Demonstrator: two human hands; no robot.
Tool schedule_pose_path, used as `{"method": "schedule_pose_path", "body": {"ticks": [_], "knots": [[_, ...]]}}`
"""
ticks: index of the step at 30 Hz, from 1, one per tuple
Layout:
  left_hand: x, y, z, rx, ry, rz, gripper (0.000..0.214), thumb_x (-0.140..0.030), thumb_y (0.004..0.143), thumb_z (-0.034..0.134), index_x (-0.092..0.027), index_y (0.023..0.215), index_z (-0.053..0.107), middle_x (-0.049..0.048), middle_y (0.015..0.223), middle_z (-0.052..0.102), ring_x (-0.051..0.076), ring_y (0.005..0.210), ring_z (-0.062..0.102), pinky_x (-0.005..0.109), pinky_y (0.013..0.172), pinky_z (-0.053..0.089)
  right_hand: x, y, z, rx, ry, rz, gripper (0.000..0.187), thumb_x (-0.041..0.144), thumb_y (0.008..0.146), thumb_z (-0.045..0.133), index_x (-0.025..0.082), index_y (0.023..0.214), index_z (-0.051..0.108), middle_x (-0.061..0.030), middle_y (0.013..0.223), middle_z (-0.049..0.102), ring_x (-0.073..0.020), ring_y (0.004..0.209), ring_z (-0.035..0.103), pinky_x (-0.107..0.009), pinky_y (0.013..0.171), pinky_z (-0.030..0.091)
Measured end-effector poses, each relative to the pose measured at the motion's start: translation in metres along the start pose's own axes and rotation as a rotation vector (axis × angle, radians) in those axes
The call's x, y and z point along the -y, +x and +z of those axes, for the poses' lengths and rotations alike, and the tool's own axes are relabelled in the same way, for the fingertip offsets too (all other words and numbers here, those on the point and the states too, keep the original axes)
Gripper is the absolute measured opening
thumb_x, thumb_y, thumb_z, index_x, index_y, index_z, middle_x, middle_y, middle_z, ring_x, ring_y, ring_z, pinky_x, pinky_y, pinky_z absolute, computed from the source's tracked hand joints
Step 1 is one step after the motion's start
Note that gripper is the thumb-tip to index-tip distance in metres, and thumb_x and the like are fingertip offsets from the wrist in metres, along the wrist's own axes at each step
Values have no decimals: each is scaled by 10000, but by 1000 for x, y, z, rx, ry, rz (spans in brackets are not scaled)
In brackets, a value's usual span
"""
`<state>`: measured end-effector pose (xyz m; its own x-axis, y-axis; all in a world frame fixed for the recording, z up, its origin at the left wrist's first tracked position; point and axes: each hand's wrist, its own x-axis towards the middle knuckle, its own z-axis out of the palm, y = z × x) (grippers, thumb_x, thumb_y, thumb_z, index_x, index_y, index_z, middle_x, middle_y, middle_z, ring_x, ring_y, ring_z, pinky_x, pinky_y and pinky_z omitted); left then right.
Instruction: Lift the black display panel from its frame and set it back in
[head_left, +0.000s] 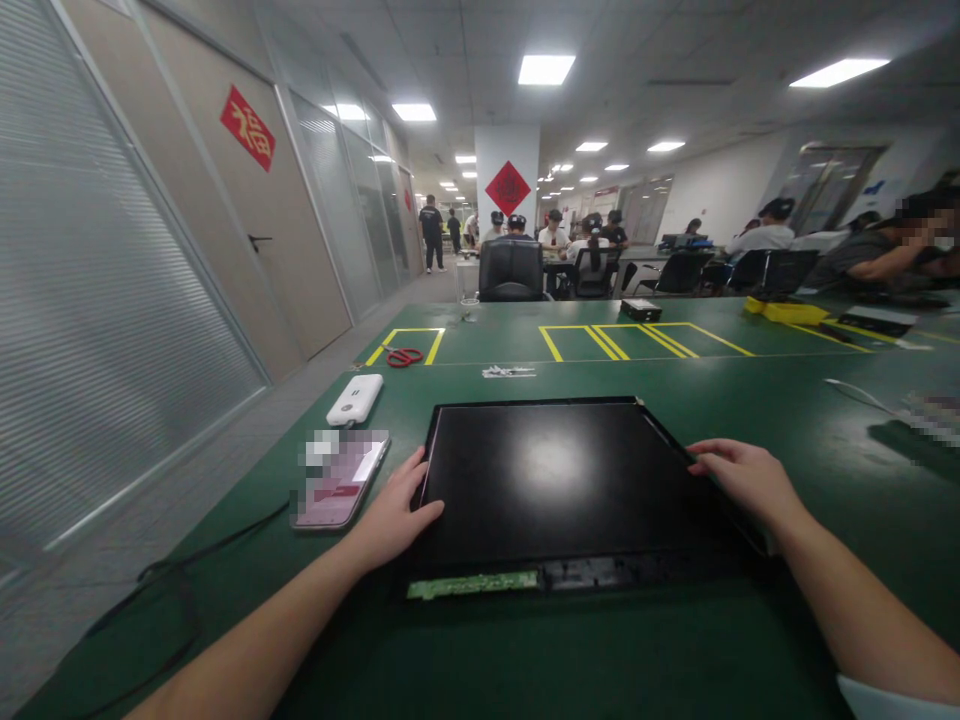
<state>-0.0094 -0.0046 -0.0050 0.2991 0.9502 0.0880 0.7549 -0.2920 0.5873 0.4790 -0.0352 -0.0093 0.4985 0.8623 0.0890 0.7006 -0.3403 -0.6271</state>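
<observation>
Flanking display panel [555,480] | left hand [394,515] clamped on edge | right hand [746,480] flat on edge

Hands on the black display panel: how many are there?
2. The left hand rests against the left edge of the display panel, beside a phone; the right hand lies on its right edge. No other hands are near.

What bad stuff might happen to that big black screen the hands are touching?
1. The black panel is touched only at its side edges by the left hand and right hand. If lifted, it might flex or slip onto the table.
2. The green circuit strip along its near edge looks exposed and might snag or bend.
3. The phone lies right beside the left hand and might get knocked.
</observation>
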Motion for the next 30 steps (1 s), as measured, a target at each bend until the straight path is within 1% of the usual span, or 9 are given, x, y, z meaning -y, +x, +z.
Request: {"method": "schedule_pose_path", "body": {"ticks": [4,7,11,14,17,21,25,30], "knots": [[1,0,0,10,16,-8,597,-358,755,577,-107,1297,572,194,1567,328,344,1432,320,501,1166,250,-1,0,0,-3,-7,-1,360,351,673,510,225,909,750,-38,744,760,-277,838,676,-363,691,439],[5,1,1,-2,-9,-15,575,-371,734,598,-112,1247,580,209,1557,342,337,1425,337,503,1161,257,-2,2,1,0,-13,-2,365,364,684,504,228,922,745,-31,749,760,-273,847,676,-362,701,439],[8,1,1,-27,-61,-29,464,-361,694,630,-158,1110,598,203,1544,369,340,1413,359,514,1144,281,-3,2,2,-7,-16,-5,370,370,686,504,223,928,742,-35,750,760,-274,837,676,-361,692,439],[6,1,1,-23,-99,-56,363,-345,675,640,-192,1000,586,188,1543,374,341,1412,360,516,1131,299,-2,2,1,-4,-20,9,371,367,684,503,225,931,741,-33,754,761,-273,830,676,-362,690,440],[6,0,1,-24,-100,-64,290,-387,715,610,-208,938,564,188,1538,379,341,1410,362,534,1121,303,-1,2,0,-2,-25,21,366,361,683,504,229,930,740,-30,755,761,-271,832,675,-363,700,441],[9,1,4,-44,-57,-33,278,-451,771,568,-212,912,546,210,1513,406,347,1392,385,552,1107,312,0,1,0,-22,-11,7,341,357,673,510,228,884,744,-39,726,755,-273,810,676,-363,690,448],[13,1,7,-55,-39,0,269,-429,761,595,-215,914,541,208,1505,418,344,1383,400,543,1105,318,-1,1,1,-33,-17,3,337,347,665,511,229,874,748,-40,719,753,-274,810,676,-355,672,451],[15,2,5,-52,-64,3,276,-429,751,611,-218,915,540,205,1500,424,342,1380,404,536,1104,322,-4,3,2,-32,-22,-18,343,345,675,511,228,888,753,-40,727,754,-270,804,676,-351,659,449]]}}
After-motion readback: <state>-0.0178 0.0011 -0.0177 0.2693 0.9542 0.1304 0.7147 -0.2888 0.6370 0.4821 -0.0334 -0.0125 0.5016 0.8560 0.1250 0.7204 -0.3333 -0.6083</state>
